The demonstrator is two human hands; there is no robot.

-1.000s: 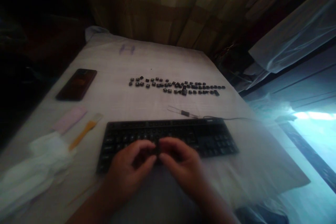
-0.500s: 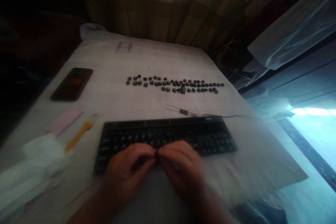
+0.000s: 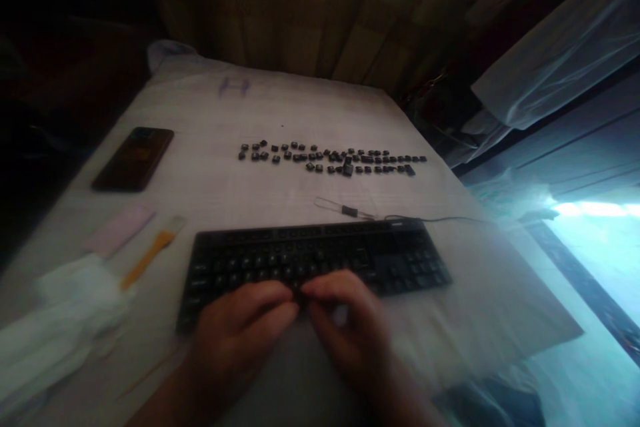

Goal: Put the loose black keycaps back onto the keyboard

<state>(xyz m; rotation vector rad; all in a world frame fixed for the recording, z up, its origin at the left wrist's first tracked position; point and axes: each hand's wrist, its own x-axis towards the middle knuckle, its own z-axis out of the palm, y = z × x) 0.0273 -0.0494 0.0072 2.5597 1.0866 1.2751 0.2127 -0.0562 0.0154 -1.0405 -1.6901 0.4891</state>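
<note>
A black keyboard [image 3: 320, 257] lies across the white-covered table [image 3: 280, 113] in front of me. My left hand [image 3: 240, 337] and my right hand [image 3: 345, 330] meet at its near edge, fingers curled, fingertips pinched together over something small and dark I cannot make out. Farther back, several loose black keycaps [image 3: 330, 160] lie in rough rows. A thin wire keycap puller [image 3: 345, 209] rests just behind the keyboard.
A dark phone [image 3: 133, 158] lies at the left, with a pink pad [image 3: 120, 230], an orange-handled brush [image 3: 150, 259] and white tissues [image 3: 65, 313] nearer me. The keyboard cable [image 3: 445, 219] runs right. Curtains hang behind; the table edge drops off at right.
Both hands have stayed pinched together at the keyboard's near edge, shifting slightly toward me. The view has tilted a little.
</note>
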